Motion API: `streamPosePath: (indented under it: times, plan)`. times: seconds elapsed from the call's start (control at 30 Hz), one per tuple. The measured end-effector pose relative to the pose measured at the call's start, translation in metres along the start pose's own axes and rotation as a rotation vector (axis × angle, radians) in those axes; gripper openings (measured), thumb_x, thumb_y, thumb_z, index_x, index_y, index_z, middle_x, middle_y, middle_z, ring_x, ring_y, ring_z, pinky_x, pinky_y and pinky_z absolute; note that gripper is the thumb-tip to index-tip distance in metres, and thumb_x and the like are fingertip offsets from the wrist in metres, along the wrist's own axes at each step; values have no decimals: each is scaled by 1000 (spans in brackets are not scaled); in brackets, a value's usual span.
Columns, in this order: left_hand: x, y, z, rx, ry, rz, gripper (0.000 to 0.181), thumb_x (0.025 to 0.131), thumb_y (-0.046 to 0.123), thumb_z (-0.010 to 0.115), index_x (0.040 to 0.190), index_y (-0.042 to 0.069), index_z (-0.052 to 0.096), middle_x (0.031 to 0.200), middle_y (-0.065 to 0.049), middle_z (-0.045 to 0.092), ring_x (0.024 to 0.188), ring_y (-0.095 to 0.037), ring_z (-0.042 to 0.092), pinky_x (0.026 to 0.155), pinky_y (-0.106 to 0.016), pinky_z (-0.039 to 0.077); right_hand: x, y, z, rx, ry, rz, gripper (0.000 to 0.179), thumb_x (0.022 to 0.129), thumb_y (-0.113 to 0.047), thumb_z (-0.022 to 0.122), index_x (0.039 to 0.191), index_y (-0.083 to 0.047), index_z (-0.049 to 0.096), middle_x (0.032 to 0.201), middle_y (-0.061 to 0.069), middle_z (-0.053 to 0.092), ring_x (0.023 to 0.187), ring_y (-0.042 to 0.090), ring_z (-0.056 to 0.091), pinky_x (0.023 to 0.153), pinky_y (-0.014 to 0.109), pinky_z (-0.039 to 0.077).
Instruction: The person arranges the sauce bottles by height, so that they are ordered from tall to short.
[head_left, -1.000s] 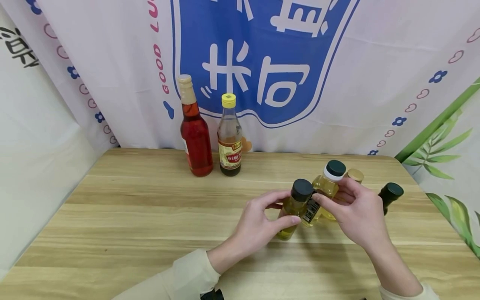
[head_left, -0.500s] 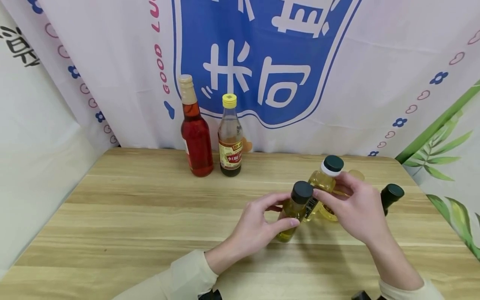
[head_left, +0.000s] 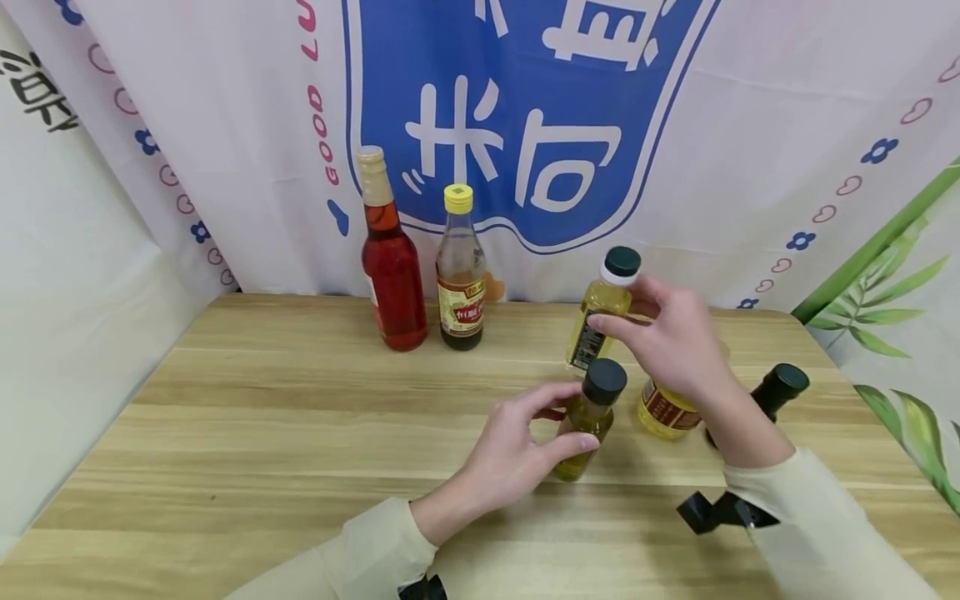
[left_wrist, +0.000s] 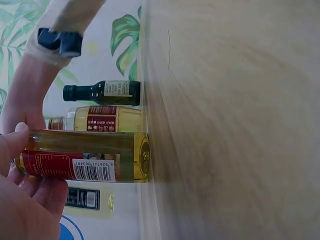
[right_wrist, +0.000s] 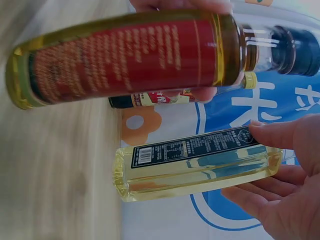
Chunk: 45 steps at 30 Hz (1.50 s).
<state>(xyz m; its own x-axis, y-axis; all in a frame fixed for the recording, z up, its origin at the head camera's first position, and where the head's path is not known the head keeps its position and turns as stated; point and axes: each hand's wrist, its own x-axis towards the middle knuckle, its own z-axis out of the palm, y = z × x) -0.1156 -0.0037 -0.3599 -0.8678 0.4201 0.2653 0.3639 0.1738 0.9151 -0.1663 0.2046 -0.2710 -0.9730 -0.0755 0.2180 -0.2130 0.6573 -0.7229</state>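
We looked into what seemed a small makeshift booth: a wood-grain tabletop [head_left: 300, 467] closed in by printed cloth. Behind it hung a white curtain [head_left: 750, 167] with a blue panel [head_left: 525, 83] of Chinese characters; white cloth [head_left: 75, 250] flanked the left, a leaf-printed sheet [head_left: 885, 283] the right. We could not tell the building's kind.

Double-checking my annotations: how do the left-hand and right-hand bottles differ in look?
Label: red on the left-hand bottle, black on the right-hand bottle.
Liquid: darker olive-yellow in the left-hand bottle, paler yellow in the right-hand bottle.
Collar: white on the right-hand bottle, none visible on the left-hand bottle.
Both have dark caps.
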Motion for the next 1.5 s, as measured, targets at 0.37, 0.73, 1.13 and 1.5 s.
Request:
streamPosePath:
  times: [0.37, 0.73, 1.13, 1.5]
  plan:
    - [0, 1, -1, 3, 5, 31, 50, 91, 19, 85, 138, 14, 69, 131, -4, 76, 118, -20, 73, 102, -40, 60, 49, -19, 14, 15, -67, 30, 46, 97, -24, 79, 138, -8, 66, 136, 15, 72, 128, 36, 68, 107, 56, 54]
    - [1, 0, -1, 2, -11, 35, 49, 93, 19, 84, 138, 13, 68, 130, -5, 76, 118, -20, 72, 103, -40, 60, 88, -14, 39, 110, -166, 117, 50, 97, -17, 79, 141, -2, 62, 139, 17, 69, 126, 32, 66, 108, 50, 55]
    - [1, 0, -1, 12, -11, 45, 49, 91, 18, 85, 137, 12, 68, 131, -5, 77, 117, -21, 74, 101, -37, 61, 106, 0, 57, 131, -216, 109, 48, 96, -15, 80, 138, -2, 62, 135, 17, 69, 121, 31, 65, 105, 46, 56]
    - [1, -1, -1, 14, -14, 61, 49, 91, 18, 84, 138, 12, 68, 132, -5, 76, 118, -20, 73, 100, -31, 60, 108, 4, 62, 133, -248, 102, 51, 96, -17, 80, 142, -4, 61, 139, 16, 68, 127, 32, 65, 107, 48, 56]
